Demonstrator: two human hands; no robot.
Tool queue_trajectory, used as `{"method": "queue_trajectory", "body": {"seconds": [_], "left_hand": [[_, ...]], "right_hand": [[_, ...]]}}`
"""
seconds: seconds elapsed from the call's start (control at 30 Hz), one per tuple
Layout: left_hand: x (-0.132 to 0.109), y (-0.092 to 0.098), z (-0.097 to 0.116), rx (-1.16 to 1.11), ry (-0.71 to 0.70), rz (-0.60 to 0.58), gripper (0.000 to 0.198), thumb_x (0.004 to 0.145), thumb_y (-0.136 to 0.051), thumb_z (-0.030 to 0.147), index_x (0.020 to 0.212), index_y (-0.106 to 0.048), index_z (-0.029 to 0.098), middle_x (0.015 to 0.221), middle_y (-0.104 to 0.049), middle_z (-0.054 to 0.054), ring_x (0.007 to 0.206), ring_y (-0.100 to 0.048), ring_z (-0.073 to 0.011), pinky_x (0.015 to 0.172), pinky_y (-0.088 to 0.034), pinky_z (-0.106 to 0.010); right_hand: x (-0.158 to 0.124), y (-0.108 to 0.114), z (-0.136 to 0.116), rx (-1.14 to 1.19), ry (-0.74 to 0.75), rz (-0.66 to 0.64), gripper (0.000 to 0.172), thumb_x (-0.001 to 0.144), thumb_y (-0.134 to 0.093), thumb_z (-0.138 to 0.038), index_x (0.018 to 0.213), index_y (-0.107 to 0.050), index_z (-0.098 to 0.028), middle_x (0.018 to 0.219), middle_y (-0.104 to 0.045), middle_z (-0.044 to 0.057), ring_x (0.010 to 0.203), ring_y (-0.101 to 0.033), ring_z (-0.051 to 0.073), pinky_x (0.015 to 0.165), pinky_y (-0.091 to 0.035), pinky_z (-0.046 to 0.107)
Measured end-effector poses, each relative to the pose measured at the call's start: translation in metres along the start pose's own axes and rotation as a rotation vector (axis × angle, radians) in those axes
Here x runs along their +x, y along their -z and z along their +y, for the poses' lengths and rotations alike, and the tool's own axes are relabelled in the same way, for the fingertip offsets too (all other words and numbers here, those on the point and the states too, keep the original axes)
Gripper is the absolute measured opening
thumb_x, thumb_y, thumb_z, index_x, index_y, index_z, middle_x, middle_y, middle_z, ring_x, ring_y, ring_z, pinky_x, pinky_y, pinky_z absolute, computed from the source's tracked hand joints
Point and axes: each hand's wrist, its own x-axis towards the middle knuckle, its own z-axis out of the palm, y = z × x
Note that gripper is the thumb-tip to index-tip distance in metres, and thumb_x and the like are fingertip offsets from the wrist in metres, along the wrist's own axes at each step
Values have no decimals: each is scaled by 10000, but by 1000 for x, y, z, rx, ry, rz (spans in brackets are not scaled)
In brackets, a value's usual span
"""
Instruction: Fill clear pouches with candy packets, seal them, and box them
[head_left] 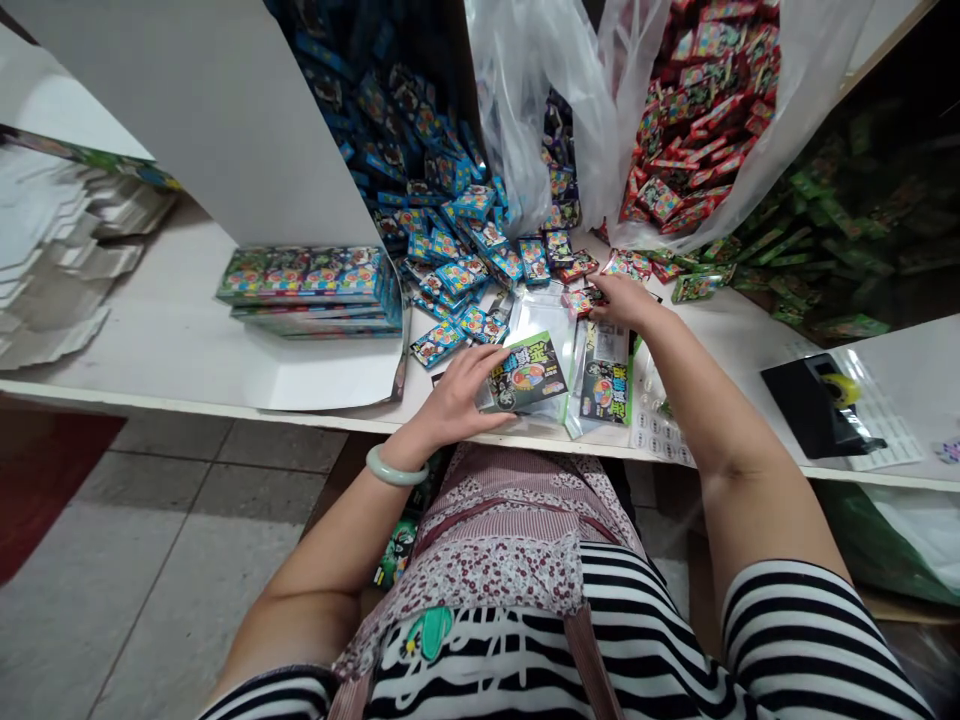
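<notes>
My left hand (459,396), with a pale bangle at the wrist, is closed on the edge of a clear plastic bag with a printed black, green and yellow card (529,374). The bag lies flat at the table's front edge. Further right, my right hand (624,300) reaches over the table, its fingertips on a small red printed box (579,302). Beneath that forearm lies another clear bag with a printed card (606,388). Small blue boxes (439,343) lie loose just beyond my left hand, and a dark purple box (557,248) sits farther back.
Small boxes are heaped in blue (450,150), red (705,120) and green (817,220) piles at the back. Stacked multicoloured boxes (315,285) stand left by a white cardboard flap (322,375). A sheet of round stickers (657,436) and a black card (814,405) lie right.
</notes>
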Motion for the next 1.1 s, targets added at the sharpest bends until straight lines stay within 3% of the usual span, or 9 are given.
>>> {"method": "queue_trajectory", "body": {"seconds": [0.2, 0.27, 0.4, 0.53, 0.67, 0.8, 0.93, 1.0, 1.1], "left_hand": [[-7, 6, -9, 19, 25, 37, 894, 805, -741, 595, 1539, -353, 263, 1419, -528, -155, 1294, -526, -342, 1091, -463, -542], [-6, 10, -13, 20, 23, 48, 900, 802, -747, 589, 1543, -350, 267, 1426, -523, -154, 1300, -525, -345, 1096, -462, -539], [2, 10, -11, 24, -6, 50, 902, 803, -752, 578, 1546, -344, 270, 1429, -520, -152, 1298, -529, -343, 1099, -461, -535], [8, 2, -1, 49, -32, 3, 916, 798, -761, 568, 1549, -333, 264, 1425, -515, -161, 1306, -522, -349, 1100, -456, -547], [5, 0, 3, 77, -41, -7, 907, 808, -751, 569, 1550, -331, 260, 1410, -524, -162, 1296, -528, -346, 1092, -465, -545], [2, 4, 1, 80, -33, -4, 895, 814, -739, 581, 1548, -338, 262, 1415, -520, -161, 1307, -516, -357, 1100, -452, -565], [5, 3, 4, 62, -55, -30, 905, 804, -757, 565, 1545, -340, 256, 1412, -524, -160, 1288, -532, -346, 1084, -470, -546], [6, 2, 7, 50, -60, -36, 900, 806, -763, 547, 1544, -342, 251, 1409, -528, -160, 1281, -538, -340, 1075, -480, -531], [4, 3, 7, 45, -45, -20, 912, 795, -775, 541, 1543, -344, 247, 1406, -531, -162, 1286, -532, -346, 1086, -469, -543]], "right_hand": [[-42, 6, -9, 139, -26, 156, 630, 704, -810, -371, 1271, -637, -158, 1231, -651, 166, 1104, -619, 336, 965, -495, 467], [-67, 2, -10, 374, -80, 203, 556, 787, -721, -488, 1244, -632, -185, 1077, -701, 117, 968, -662, 294, 879, -531, 450], [-103, -18, -17, 999, -360, 131, 518, 849, -527, -718, 903, -651, -218, 746, -689, 46, 650, -649, 215, 545, -512, 332], [-122, -31, -28, 1296, -486, 93, 443, 839, -599, -659, 914, -632, -223, 791, -722, 47, 705, -687, 195, 549, -536, 297], [-141, -23, -32, 840, -350, 36, 405, 858, -659, -453, 1182, -655, -210, 1065, -741, 124, 949, -713, 277, 821, -598, 450], [-143, -8, -25, 230, -147, 62, 585, 853, -683, -381, 1383, -566, -164, 1334, -637, 196, 1230, -603, 391, 1041, -482, 585], [-115, -4, -14, 122, 146, -99, 880, 654, -871, -320, 1443, -487, -251, 1573, -439, 124, 1488, -326, 405, 1183, -329, 608], [-103, -4, -12, 128, 191, -152, 853, 623, -880, -278, 1394, -516, -264, 1518, -493, 124, 1444, -393, 400, 1159, -341, 629], [-107, 3, -19, 251, 275, -50, 669, 699, -824, -296, 1311, -559, -243, 1384, -576, 133, 1310, -535, 341, 1112, -422, 572]]}}
